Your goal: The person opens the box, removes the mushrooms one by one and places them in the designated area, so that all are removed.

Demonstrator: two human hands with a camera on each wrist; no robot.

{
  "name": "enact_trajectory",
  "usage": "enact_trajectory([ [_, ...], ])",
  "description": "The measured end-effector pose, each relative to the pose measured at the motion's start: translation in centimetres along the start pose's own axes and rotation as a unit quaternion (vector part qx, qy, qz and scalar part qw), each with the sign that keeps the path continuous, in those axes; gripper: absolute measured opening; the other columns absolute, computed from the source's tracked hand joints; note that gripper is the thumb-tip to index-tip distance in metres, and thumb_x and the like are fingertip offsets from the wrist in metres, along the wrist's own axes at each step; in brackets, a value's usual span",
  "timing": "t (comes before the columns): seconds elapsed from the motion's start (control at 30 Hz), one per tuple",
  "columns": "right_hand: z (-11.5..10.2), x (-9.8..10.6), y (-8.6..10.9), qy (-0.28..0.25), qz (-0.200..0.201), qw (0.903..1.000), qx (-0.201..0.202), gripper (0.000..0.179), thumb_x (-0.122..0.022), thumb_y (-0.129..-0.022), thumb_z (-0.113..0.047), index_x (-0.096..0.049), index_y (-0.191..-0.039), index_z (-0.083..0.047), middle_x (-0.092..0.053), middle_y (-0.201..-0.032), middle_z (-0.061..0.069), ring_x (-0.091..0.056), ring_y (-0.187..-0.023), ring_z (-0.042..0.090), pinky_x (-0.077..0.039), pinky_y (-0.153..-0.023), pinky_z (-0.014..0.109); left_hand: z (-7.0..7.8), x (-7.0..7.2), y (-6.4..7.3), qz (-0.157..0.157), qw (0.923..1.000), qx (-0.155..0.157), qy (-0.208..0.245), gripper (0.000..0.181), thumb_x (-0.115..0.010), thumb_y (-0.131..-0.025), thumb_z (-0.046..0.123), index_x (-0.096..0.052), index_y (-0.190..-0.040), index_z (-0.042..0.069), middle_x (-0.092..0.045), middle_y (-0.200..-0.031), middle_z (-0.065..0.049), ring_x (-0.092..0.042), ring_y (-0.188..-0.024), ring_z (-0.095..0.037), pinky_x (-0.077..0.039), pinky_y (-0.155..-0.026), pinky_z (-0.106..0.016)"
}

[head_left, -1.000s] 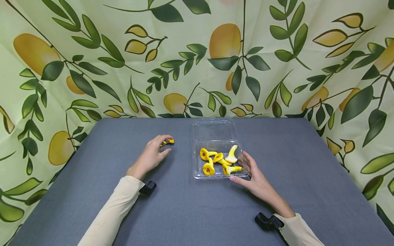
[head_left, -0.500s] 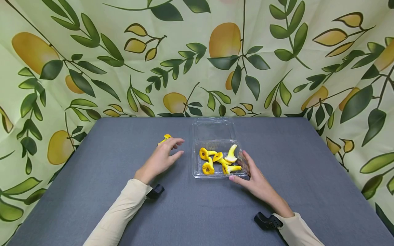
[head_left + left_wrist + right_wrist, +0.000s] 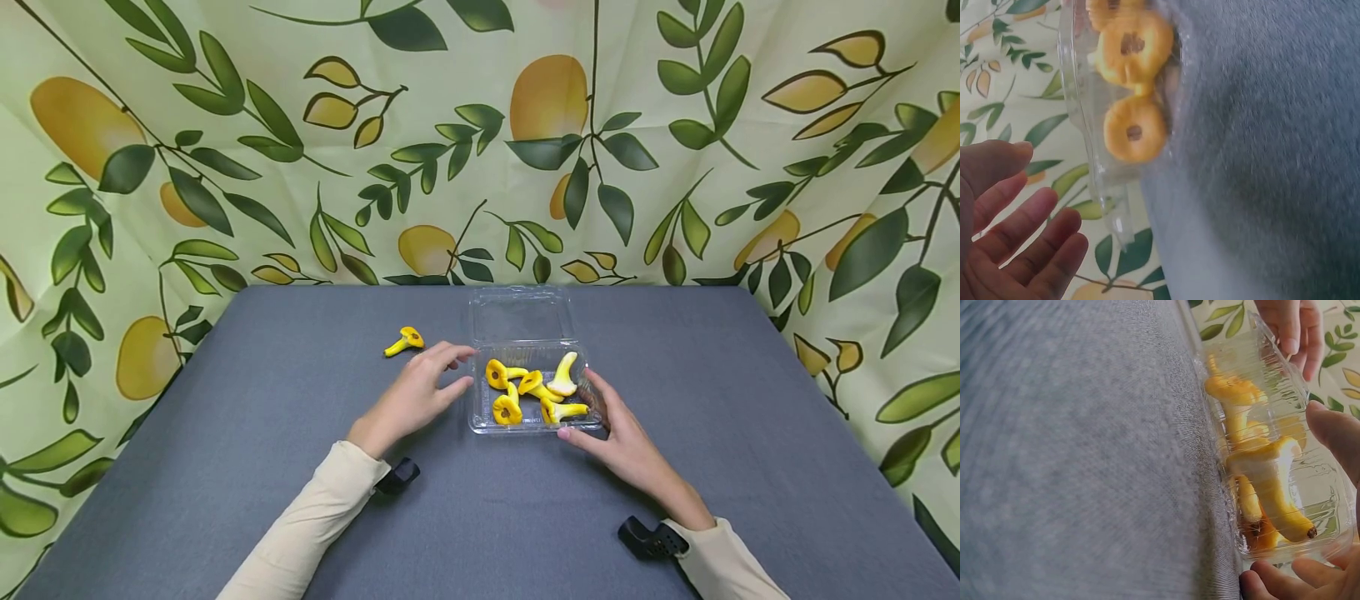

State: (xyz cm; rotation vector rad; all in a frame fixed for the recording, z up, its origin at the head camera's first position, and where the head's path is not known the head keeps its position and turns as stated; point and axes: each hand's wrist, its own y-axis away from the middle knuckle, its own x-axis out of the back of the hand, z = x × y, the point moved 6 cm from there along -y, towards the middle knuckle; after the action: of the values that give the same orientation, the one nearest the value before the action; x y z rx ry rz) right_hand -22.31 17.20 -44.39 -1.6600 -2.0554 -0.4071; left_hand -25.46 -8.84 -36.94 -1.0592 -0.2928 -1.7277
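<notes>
An open, clear plastic clamshell container point(image 3: 476, 408) sits mid-table in the head view, its lid point(image 3: 521, 320) laid back behind it. Inside lie several yellow chanterelle mushrooms point(image 3: 507, 411), with wide caps and pale stems. My right hand point(image 3: 626, 437) grips the container's near right corner, thumb at the front rim and fingers along the right side. Just off the left rim, my left hand point(image 3: 416, 393) has loosely spread fingers and holds nothing. Another chanterelle point(image 3: 405, 340) lies on the table behind the left hand. In the left wrist view, mushroom caps point(image 3: 1136, 131) show through the clear wall.
A grey cloth point(image 3: 465, 517) covers the table. Behind and at both sides hangs a curtain point(image 3: 450, 75) printed with fruit and leaves. Black wrist devices point(image 3: 652, 540) are strapped at both cream sleeves point(image 3: 300, 525).
My left hand has moved right, away from the loose chanterelle and up to the container's left side, leaving that mushroom on the table in full view. The right hand stays on the container.
</notes>
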Motion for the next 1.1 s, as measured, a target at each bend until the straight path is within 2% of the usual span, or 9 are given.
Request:
enact_trajectory([
  [0.2,0.0,0.1,0.0,-0.011,0.001,0.9999,-0.001,0.097,-0.077,-0.086,-0.035,-0.017,-0.157,-0.010,-0.020,-0.164,0.018,-0.037,-0.144,0.039,-0.028,-0.116,0.061,0.9,-0.7,-0.2,-0.008,0.9998,-0.014,0.011,0.036,-0.069,-0.092,0.009,-0.063,-0.127,0.003,-0.066,-0.120,-0.014,-0.064,-0.107,-0.029,-0.055,-0.090,-0.043],
  [0.47,0.0,0.2,0.0,-0.016,0.006,0.9998,0.004,0.096,-0.078,-0.086,-0.032,-0.018,-0.157,-0.009,-0.021,-0.164,0.018,-0.038,-0.143,0.040,-0.031,-0.114,0.061,2.6,-2.2,-1.0,-0.035,0.9984,-0.040,0.019,0.036,-0.068,-0.093,0.011,-0.062,-0.129,0.007,-0.067,-0.122,-0.012,-0.064,-0.108,-0.029,-0.054,-0.093,-0.041],
  [0.67,-0.1,0.3,0.0,-0.023,0.009,0.9996,0.015,0.094,-0.079,-0.085,-0.027,-0.021,-0.156,-0.010,-0.025,-0.163,0.018,-0.041,-0.142,0.038,-0.033,-0.113,0.060,3.5,-3.5,-1.5,-0.068,0.9963,-0.041,0.035,0.037,-0.066,-0.095,0.013,-0.061,-0.131,0.006,-0.066,-0.126,-0.011,-0.064,-0.111,-0.027,-0.054,-0.095,-0.042],
  [0.87,0.1,0.3,0.0,-0.017,0.010,0.9994,0.028,0.098,-0.082,-0.081,-0.023,-0.021,-0.156,-0.007,-0.026,-0.162,0.019,-0.043,-0.140,0.039,-0.035,-0.112,0.057,4.2,-4.8,-2.0,-0.085,0.9941,-0.057,0.036,0.038,-0.067,-0.094,0.012,-0.061,-0.131,0.004,-0.066,-0.126,-0.010,-0.064,-0.110,-0.028,-0.054,-0.094,-0.040],
  [1.1,0.2,0.2,-0.1,-0.015,0.016,0.9989,0.043,0.091,-0.080,-0.083,-0.016,-0.023,-0.152,-0.003,-0.030,-0.160,0.022,-0.046,-0.137,0.040,-0.037,-0.110,0.057,4.6,-6.2,-2.3,-0.120,0.9911,-0.048,0.032,0.039,-0.067,-0.094,0.011,-0.061,-0.133,0.006,-0.066,-0.125,-0.009,-0.064,-0.107,-0.022,-0.054,-0.090,-0.035],
])
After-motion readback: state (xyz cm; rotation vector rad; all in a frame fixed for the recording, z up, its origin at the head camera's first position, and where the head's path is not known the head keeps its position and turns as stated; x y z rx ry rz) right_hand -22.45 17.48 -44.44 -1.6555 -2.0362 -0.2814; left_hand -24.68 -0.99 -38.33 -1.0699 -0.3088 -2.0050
